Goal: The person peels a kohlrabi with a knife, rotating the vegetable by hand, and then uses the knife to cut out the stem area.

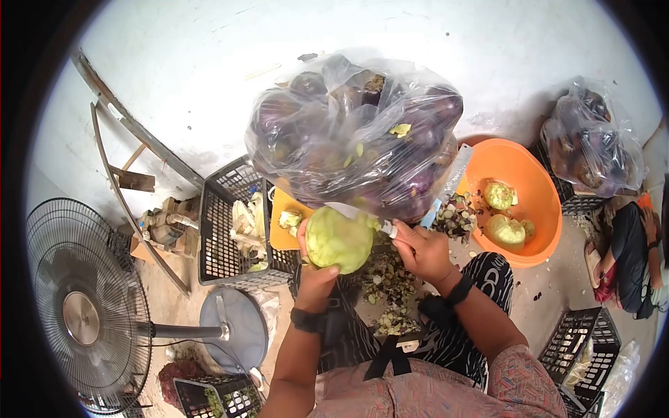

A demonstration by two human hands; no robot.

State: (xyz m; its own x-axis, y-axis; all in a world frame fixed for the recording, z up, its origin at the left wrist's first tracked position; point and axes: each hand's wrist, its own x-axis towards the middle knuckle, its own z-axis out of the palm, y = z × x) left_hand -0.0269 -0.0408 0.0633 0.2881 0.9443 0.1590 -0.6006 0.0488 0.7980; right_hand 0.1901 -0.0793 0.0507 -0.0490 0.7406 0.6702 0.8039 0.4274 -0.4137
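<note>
My left hand point(318, 280) grips a large, round, pale green peeled eggplant point(339, 240) from its left and lower side. My right hand point(422, 251) is closed round the handle of a knife point(348, 211), whose blade lies along the top of the eggplant. Just beyond my hands bulges a big clear plastic bag of dark purple eggplants point(355, 139). Dark and pale peelings point(387, 289) are scattered on the floor between my legs, below the knife.
On the right, an orange tub point(550, 216) holds peeled eggplants point(505, 231). A black crate point(216, 258) with pale scraps stands left. Farther left is a floor fan point(82, 317). Another bag of eggplants point(592, 146) sits far right, near a person point(631, 258).
</note>
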